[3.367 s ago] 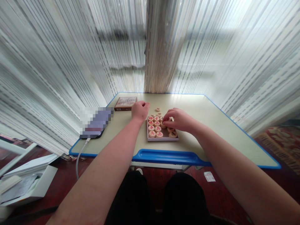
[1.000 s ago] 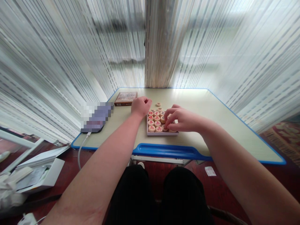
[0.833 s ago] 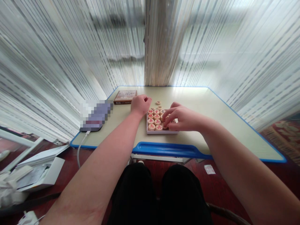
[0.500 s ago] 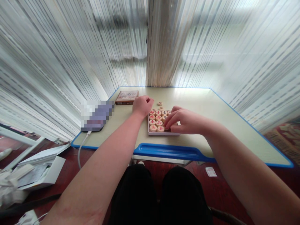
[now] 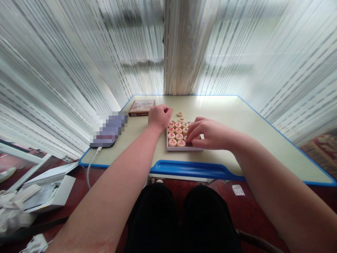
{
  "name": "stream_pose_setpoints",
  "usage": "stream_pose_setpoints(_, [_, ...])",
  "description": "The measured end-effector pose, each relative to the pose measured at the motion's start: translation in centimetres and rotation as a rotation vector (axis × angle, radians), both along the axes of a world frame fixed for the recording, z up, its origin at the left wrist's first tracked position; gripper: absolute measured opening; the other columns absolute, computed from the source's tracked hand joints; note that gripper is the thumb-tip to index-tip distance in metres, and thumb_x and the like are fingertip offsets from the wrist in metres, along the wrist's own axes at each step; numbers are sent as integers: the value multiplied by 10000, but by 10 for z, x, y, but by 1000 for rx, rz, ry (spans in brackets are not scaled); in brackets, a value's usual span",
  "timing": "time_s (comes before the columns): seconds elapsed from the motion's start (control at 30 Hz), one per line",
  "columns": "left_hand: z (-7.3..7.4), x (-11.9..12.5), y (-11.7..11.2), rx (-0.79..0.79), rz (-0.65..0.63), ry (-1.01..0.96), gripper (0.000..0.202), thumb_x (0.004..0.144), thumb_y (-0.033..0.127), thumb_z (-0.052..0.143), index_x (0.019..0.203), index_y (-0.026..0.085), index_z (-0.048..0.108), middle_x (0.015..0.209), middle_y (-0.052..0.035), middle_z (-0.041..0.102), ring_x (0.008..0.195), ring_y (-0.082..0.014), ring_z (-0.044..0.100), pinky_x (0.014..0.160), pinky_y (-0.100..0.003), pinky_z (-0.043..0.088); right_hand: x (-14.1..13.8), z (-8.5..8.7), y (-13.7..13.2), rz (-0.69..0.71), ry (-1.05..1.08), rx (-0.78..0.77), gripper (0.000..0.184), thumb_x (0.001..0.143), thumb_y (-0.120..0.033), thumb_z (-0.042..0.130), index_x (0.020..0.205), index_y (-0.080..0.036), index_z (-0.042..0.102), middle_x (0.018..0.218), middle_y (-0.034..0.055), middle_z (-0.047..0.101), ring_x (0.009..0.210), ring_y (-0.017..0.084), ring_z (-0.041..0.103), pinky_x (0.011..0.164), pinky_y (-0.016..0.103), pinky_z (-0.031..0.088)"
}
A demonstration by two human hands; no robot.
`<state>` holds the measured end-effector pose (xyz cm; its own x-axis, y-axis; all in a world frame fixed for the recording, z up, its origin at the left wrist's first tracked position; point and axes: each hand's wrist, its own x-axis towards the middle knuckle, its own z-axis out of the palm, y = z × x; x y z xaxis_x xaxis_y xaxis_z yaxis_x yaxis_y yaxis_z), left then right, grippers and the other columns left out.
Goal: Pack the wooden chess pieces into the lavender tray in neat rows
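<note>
A shallow white tray [image 5: 181,149] on the desk holds several round wooden chess pieces [image 5: 176,135] with red characters. My right hand [image 5: 207,133] lies over the tray's right half, fingers curled down onto the pieces there; what they pinch is hidden. My left hand [image 5: 158,116] rests as a closed fist on the desk at the tray's far left corner. One loose chess piece [image 5: 180,114] lies on the desk just beyond the tray.
The beige desk [image 5: 231,119] has a blue rim and a blue front trough [image 5: 189,168]. A brown box lid [image 5: 141,107] lies at the far left, a blurred device [image 5: 106,129] with a cable beside it. White curtains surround the desk. Open white boxes [image 5: 44,189] sit on the floor left.
My right hand has slid slightly toward the near right part of the tray, fingers pressing lower. My left fist stays in place. The camera has shifted a little.
</note>
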<state>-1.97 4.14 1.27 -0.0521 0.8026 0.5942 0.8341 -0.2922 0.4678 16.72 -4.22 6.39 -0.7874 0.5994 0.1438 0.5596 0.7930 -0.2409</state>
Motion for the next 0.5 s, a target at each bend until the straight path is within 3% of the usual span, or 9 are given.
stream_pose_setpoints(0.13, [1,1,0,-8,1,11,316,776,312,483,508,169,569,509,-23,563,522,-133,438,564,-276,323,1,0,-1,-42,47,5,261,713,-89,540,731,-222,765,822,18,736,783,171,582,779,313,443])
stream_pose_setpoints(0.37, [1,1,-1,-29,1,16,322,776,324,479,503,172,559,510,-27,561,522,-139,445,555,-283,317,8,-4,10,-265,159,128,202,748,-148,565,780,-197,759,807,50,722,781,190,588,752,327,454])
stream_pose_setpoints(0.5, [1,0,-1,-40,-3,18,318,779,336,471,526,174,575,537,-33,589,548,-145,475,566,-279,330,5,-3,7,-121,100,9,191,738,-140,587,758,-207,765,877,34,737,802,178,594,809,325,443])
